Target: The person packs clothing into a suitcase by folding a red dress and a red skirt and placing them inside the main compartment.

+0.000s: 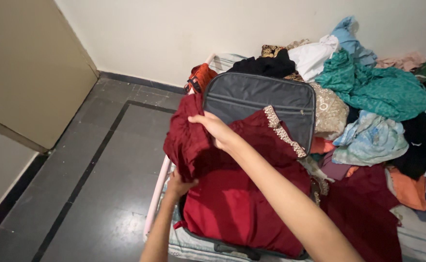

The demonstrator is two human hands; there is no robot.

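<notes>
A dark red garment (232, 204) with gold embroidered trim lies spread over an open grey suitcase (259, 104) on a bed. My right hand (218, 130) reaches across and pinches the garment's upper left fold. My left hand (179, 187) grips the garment's left edge lower down, partly hidden under the cloth. The suitcase lid stands raised behind the garment.
A heap of clothes covers the bed to the right: a teal cloth (378, 87), a white piece (312, 56), a light blue printed one (370, 138), orange and black pieces. A dark tiled floor (96, 160) lies to the left, with a beige door (29, 68) and a white wall (174, 34).
</notes>
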